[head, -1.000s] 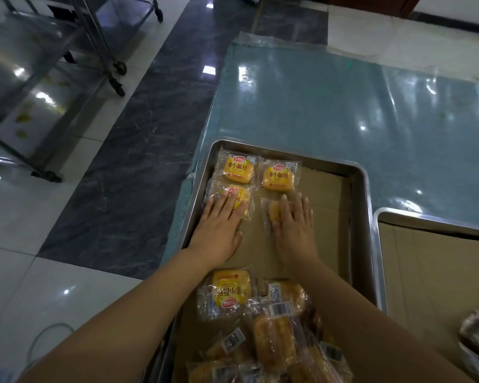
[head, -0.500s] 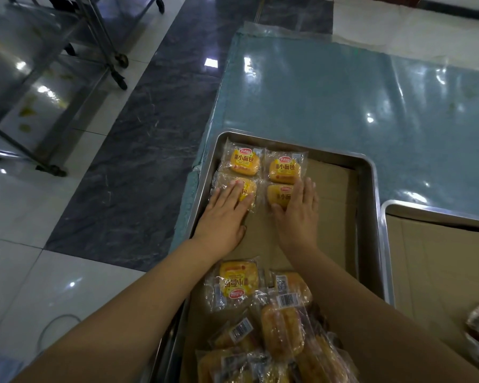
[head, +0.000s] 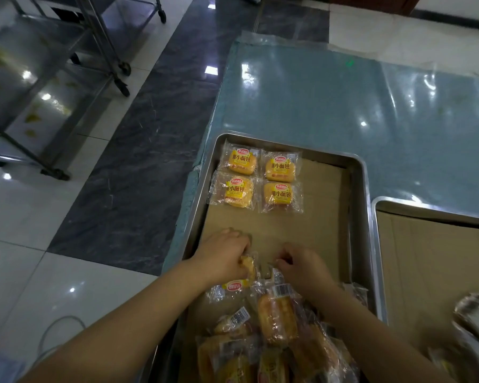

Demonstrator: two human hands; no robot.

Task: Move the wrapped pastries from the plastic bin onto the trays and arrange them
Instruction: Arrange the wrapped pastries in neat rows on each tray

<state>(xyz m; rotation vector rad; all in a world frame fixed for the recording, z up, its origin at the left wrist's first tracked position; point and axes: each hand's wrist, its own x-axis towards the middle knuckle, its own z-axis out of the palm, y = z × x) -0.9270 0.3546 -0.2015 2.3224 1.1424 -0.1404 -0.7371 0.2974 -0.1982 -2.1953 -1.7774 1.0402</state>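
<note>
At far left a metal rack point(head: 39, 78) stands on the tiled floor point(head: 122, 189), and a grey cable point(head: 58, 324) loops beside my left forearm. The table point(head: 343, 106) has a shiny blue-green cover. On its near left part sits a tray point(head: 205, 189) lined with cardboard point(head: 324, 217).

In the tray's far left corner four pastries point(head: 239, 161) lie flat in a two-by-two square, yellow labels up, their clear wrappers edge to edge. A bare strip of cardboard lies between them and my hands.

My left hand point(head: 221, 257) is over the tray's near left side, fingers curled round a wrapped pastry point(head: 248, 265) at the far edge of the pile point(head: 277, 319); a yellow label shows just below my palm. The pile fills the near end of the tray, wrappers overlapping at all angles, some with barcodes up.

My right hand point(head: 302, 268) is just beside the left, knuckles up, fingers curled down onto the top of the pile. I cannot tell whether they hold a wrapper or only touch it.

To the right, close beside the first, a second tray point(head: 376, 205) is also lined with cardboard. Something blurred sits at its near right edge; I cannot make it out.
</note>
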